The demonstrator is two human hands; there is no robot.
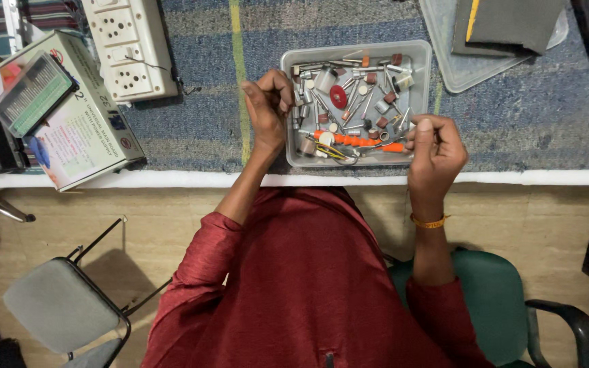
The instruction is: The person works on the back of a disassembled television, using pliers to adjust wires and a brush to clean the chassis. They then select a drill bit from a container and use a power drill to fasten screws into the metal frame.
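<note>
A shallow grey plastic tray (291,158) sits on the striped cloth near the table's front edge. It holds several small metal rotary bits, grinding stones, a red disc (338,96) and an orange-handled tool (356,141). My left hand (267,109) rests at the tray's left rim with its fingers curled closed, and I cannot see anything in it. At the tray's right front corner, my right hand (435,153), with a gold bangle on the wrist, pinches a small thin metal bit (438,136) between thumb and fingers.
A white power strip (131,48) and a printed tool box (80,126) with a bit case (32,92) on top lie at the left. A clear tray (455,75) with dark folded cloth sits at the back right. A grey chair (59,307) and a green chair (499,300) stand below.
</note>
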